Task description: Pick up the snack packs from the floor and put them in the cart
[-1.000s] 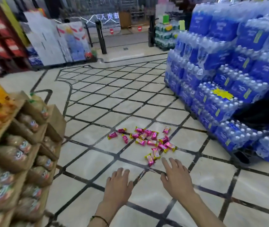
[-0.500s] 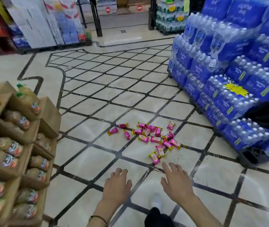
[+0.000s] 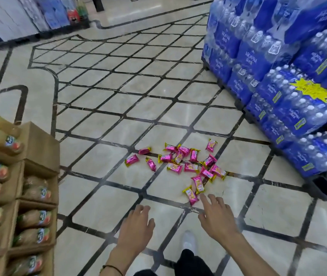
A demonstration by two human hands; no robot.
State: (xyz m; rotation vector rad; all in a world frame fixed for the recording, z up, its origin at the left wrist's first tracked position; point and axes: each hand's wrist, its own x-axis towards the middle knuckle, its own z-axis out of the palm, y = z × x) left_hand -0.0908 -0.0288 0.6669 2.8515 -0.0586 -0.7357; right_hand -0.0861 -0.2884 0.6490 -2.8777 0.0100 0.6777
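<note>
Closer now, the right hand (image 3: 216,214), spread and empty, nears the snack packs (image 3: 180,162) just ahead of it; left hand (image 3: 136,226) spread too. None lifted yet; cart unseen.

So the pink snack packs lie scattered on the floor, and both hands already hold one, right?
Not quite. The head view shows the left hand and right hand open and empty; the pink snack packs do lie scattered on the floor.
</note>
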